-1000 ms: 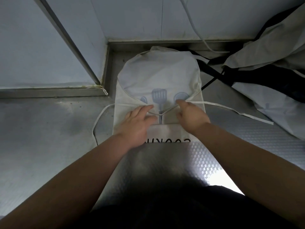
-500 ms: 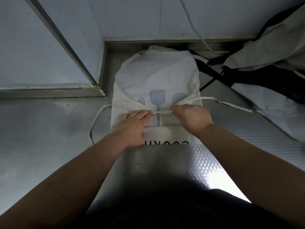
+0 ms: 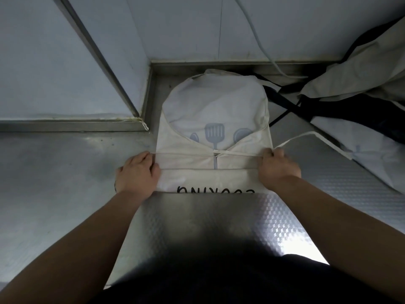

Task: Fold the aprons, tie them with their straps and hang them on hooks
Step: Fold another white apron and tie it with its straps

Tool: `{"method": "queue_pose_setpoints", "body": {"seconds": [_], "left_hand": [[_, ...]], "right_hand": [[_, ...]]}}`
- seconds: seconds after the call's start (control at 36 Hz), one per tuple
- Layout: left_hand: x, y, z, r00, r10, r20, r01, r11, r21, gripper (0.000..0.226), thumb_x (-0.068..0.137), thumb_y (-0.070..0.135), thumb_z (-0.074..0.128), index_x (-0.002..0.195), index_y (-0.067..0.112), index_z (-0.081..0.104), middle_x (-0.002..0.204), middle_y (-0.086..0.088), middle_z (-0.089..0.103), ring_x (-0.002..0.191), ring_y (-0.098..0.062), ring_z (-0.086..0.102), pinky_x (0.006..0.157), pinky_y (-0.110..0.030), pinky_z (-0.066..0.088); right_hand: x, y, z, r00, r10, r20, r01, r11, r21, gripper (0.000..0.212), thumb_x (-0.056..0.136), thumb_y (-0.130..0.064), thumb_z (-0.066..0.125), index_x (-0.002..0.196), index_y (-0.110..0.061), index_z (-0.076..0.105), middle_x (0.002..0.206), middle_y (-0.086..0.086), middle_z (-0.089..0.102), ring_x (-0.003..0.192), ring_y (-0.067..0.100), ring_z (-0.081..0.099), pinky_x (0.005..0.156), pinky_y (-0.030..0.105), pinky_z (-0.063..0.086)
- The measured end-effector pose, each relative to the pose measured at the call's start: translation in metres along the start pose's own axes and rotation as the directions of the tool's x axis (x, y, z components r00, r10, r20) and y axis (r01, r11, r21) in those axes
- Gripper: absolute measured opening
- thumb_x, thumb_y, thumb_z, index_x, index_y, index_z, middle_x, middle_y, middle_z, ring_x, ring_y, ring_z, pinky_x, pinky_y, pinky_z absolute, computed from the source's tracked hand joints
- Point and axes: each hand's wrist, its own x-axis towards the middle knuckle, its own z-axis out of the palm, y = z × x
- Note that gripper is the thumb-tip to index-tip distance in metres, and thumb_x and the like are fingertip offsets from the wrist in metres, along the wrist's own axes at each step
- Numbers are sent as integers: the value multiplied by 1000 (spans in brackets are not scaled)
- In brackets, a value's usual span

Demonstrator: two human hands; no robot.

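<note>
Here, a folded cream cloth apron [image 3: 214, 110], printed with pale blue utensils and black lettering, lies flat on the stainless-steel bench [image 3: 54, 183]. Its far end is close to the steel upstand below the back wall. A raised steel ledge [image 3: 65, 125] bounds the area to the left of the apron, and a heap of cream aprons with dark straps [image 3: 355, 88] lies just beside it on the right. A white cable [image 3: 260, 44] hangs down the wall behind. Open bench surface extends to the left and towards the person. The left hand [image 3: 137, 172] and right hand [image 3: 277, 166] sit knuckles-up at the apron's two side edges, fingers curled. Each pinches the thin cream strap [image 3: 182, 154], which is held taut across the fold and crosses itself at the middle. A loose tail trails rightward from the right hand
</note>
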Motion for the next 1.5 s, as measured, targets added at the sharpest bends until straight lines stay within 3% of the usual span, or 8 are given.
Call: {"method": "queue_pose_setpoints", "body": {"seconds": [0.25,0.39,0.53,0.72,0.83,1.11,1.36,1.5], "left_hand": [[-14,6,-3,957,172,-234,-198,976,-93,43,88,32,40,110,7,66,130,-18,51,119,-40,47,94,-51,42],[-24,26,1,834,535,-132,-550,826,-126,42,84,42,45,103,15,71,105,-5,66,93,-31,63,83,-44,52],[-31,26,3,838,531,129,-534,846,-14,84,61,76,42,127,26,57,130,6,53,120,-19,49,103,-37,35],[0,34,-19,886,462,-31,-457,863,-214,26,87,31,54,108,17,58,99,4,68,90,-22,63,76,-30,45],[21,31,-21,884,463,-54,-466,870,-159,43,87,52,42,101,18,64,94,-4,66,91,-28,60,78,-34,42],[48,40,-12,951,308,27,-301,942,-147,27,98,33,42,96,12,58,94,-11,64,92,-33,58,72,-35,40],[45,43,-9,981,189,-38,-189,982,7,25,90,34,57,111,21,60,117,-4,55,109,-29,51,88,-39,34],[37,45,-1,846,525,-94,-520,851,78,33,75,6,55,104,11,70,100,-11,68,88,-35,63,80,-43,48]], "right_hand": [[-18,-2,-5,952,-203,-230,211,977,10,46,95,-39,37,136,-17,37,122,12,44,109,32,49,84,36,41],[-30,-3,4,865,-497,60,501,864,-59,69,76,-68,51,135,-34,41,133,-5,42,118,25,43,99,38,38],[-30,-2,2,853,-522,14,518,844,-136,47,91,-55,41,127,-25,49,130,-1,51,114,25,49,93,31,36],[-17,-3,-20,838,-536,-106,518,841,-156,42,95,-45,32,124,-18,47,118,5,62,102,29,58,83,32,38],[-3,-2,-22,815,-560,-148,518,820,-244,73,78,-51,4,129,-18,46,123,4,54,112,24,49,100,35,28],[24,-5,-17,914,-396,-88,403,912,80,48,94,-55,36,134,-30,43,128,3,55,116,25,52,99,34,33],[33,-11,-10,922,-359,-141,339,929,-150,35,96,-24,32,128,-21,46,130,6,49,120,29,44,101,41,25],[22,-14,6,886,-427,-181,436,900,8,48,91,-39,29,124,-19,58,126,7,57,114,32,54,102,37,24]]}}
